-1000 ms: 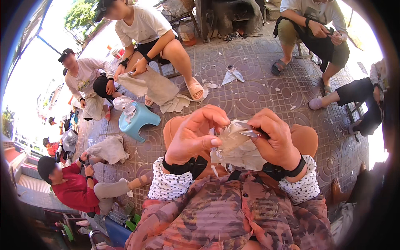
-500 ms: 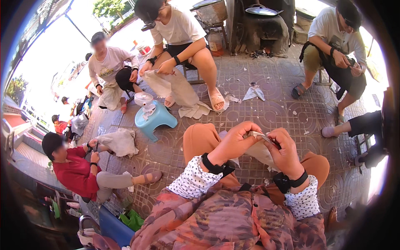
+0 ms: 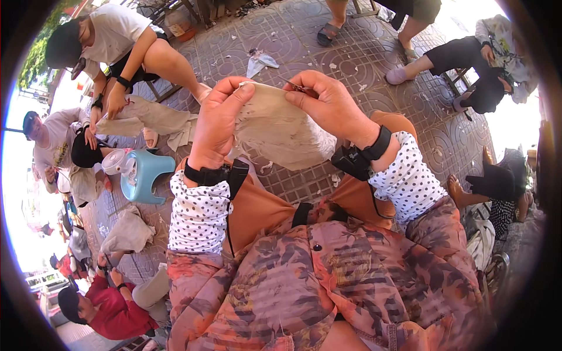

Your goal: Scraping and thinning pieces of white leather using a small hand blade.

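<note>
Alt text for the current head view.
A person's left hand and right hand hold up a pale, ragged sheet, a small dark tool in the right. Other people sit nearby; a white fan stands on a blue stool.

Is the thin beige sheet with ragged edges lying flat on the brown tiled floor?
No, the left hand pinches the sheet at its upper left corner, holding it above the floor.

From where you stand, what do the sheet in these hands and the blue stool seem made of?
The sheet may be cloth or hide, I can't tell which: matte, beige, with a ragged left edge. The stool is probably moulded plastic: smooth-looking, evenly coloured, with rounded edges.
</note>
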`<state>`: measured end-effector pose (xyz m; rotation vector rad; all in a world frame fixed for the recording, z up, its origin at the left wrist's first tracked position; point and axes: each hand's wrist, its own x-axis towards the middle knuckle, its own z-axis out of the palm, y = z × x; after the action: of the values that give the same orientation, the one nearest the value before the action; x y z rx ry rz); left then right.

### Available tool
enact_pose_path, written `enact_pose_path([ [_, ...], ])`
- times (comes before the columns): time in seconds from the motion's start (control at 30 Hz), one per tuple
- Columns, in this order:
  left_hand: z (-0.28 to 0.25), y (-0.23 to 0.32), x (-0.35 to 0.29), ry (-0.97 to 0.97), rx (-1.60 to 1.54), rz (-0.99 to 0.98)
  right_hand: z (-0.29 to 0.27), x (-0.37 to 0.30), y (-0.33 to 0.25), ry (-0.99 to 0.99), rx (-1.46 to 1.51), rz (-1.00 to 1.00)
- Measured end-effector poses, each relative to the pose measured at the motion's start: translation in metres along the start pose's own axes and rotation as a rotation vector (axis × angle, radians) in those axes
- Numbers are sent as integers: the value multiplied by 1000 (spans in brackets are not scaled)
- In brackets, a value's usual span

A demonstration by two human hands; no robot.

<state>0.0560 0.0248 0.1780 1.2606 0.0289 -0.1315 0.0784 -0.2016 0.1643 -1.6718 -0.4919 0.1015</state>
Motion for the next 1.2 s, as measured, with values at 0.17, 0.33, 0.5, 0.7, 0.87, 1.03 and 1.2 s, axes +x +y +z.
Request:
enact_pose_path([
  [0.17,-18,-37,26,76,-173,-122,-1,19,46,-19,12,185],
  [0.33,-22,-44,22,239,-193,-158,18,33,39,77,13,182],
  [0.5,-13,-58,40,202,69,-77,2,20,45,37,196,367],
  [0.7,-6,-53,24,145,70,-40,16,16,47,-20,214,435],
  [0.87,-9,-38,9,124,-76,119,28,24,61,13,162,227],
  [1.03,-9,-39,7,38,-245,79,27,21,60,-14,411,161],
  [1.2,1,-44,4,-49,-246,38,30,12,68,-3,429,59],
])
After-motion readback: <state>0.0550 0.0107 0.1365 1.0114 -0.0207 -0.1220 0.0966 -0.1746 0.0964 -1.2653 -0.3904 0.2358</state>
